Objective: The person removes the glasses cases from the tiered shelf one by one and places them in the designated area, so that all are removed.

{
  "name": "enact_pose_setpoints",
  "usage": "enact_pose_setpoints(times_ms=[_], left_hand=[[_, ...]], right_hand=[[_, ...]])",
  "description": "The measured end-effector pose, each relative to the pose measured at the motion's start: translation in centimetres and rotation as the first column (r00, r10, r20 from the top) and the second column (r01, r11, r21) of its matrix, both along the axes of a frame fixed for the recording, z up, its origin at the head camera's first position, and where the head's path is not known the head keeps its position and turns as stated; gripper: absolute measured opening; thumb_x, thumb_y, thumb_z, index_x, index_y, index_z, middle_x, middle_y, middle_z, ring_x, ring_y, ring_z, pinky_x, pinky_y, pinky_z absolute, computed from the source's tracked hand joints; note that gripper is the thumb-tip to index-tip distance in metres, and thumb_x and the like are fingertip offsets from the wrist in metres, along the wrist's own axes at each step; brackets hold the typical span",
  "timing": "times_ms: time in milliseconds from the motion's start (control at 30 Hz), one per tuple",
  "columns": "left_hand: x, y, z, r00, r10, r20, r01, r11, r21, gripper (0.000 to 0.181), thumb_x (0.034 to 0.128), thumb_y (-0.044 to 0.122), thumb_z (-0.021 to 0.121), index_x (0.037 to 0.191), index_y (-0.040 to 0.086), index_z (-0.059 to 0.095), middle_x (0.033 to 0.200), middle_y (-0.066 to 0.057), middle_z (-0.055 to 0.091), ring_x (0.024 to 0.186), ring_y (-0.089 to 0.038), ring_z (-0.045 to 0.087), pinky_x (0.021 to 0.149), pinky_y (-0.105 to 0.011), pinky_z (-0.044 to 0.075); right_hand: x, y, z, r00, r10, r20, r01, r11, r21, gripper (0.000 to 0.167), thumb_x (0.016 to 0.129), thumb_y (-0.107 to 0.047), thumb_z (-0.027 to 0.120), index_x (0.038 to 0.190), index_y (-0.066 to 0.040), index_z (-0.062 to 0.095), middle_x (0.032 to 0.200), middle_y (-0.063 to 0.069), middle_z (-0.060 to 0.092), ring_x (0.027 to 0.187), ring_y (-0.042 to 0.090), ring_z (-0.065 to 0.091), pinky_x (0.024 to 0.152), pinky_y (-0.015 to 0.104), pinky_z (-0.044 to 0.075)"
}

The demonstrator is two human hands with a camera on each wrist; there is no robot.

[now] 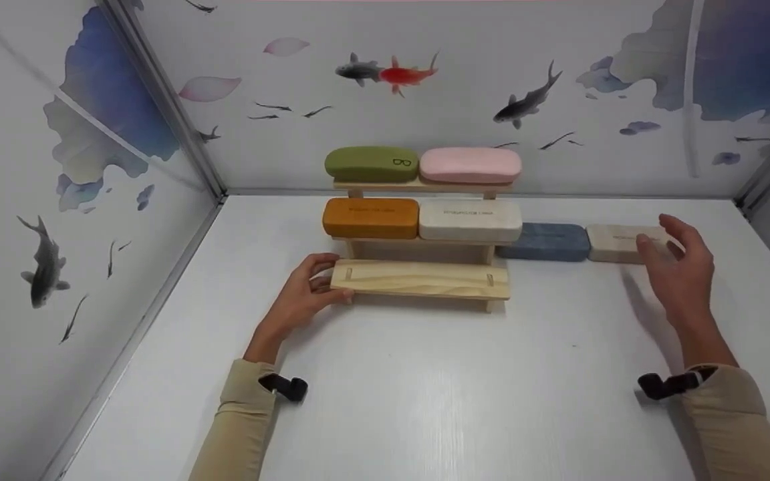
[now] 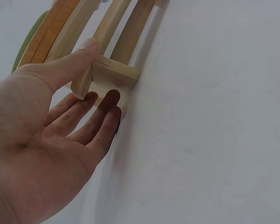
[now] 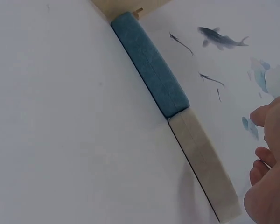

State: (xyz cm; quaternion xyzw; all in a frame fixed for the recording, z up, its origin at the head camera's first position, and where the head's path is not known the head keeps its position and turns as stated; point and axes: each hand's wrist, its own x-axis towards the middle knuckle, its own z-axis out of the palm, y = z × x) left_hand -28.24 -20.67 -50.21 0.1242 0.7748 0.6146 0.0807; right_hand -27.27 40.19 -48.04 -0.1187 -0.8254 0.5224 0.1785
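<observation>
My left hand (image 1: 301, 294) grips the left end of the lowest step of a tiered wooden stand (image 1: 422, 279). In the left wrist view, the thumb and fingers lie on opposite sides of that step's end. My right hand (image 1: 682, 270) hovers by the right end of a cream glasses case (image 1: 619, 242), fingers loosely bent and holding nothing. The right wrist view has this hand apart from the case. A blue glasses case (image 3: 149, 65) lies end to end with the cream one on the table, its left end beside the stand.
On the stand's top step sit a green case (image 1: 368, 164) and a pink case (image 1: 470, 166). The middle step bears an orange case (image 1: 371, 218) and a white case (image 1: 470, 220). Walls printed with fish (image 1: 525, 103) enclose the white table (image 1: 465, 387).
</observation>
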Motion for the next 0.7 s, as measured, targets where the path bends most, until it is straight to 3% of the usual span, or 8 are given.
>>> enact_pose_setpoints(times_ms=[433, 700], left_hand=[[-0.1, -0.1, 0.0, 1.000, -0.003, -0.007, 0.002, 1.000, -0.005, 0.076, 0.0929, 0.016, 0.088, 0.156, 0.014, 0.046, 0.164, -0.011, 0.049, 0.141, -0.033, 0.063, 0.105, -0.035, 0.061], [0.1, 0.0, 0.1, 1.000, -0.014, 0.003, 0.014, 1.000, -0.013, 0.078, 0.0939, 0.016, 0.087, 0.159, 0.012, 0.044, 0.165, -0.010, 0.048, 0.141, -0.032, 0.063, 0.103, -0.033, 0.062]], right_hand=[[-0.6, -4.3, 0.8, 0.996, 0.089, -0.021, -0.089, 0.996, -0.007, 0.075, 0.109, -0.039, 0.065, 0.172, -0.021, 0.028, 0.174, 0.010, 0.038, 0.162, 0.023, 0.036, 0.133, 0.034, 0.034], [-0.9, -6.9, 1.1, 0.979, 0.186, -0.084, -0.187, 0.982, -0.002, 0.077, 0.106, -0.036, 0.071, 0.170, -0.019, 0.031, 0.170, 0.009, 0.043, 0.160, 0.024, 0.040, 0.129, 0.031, 0.039]])
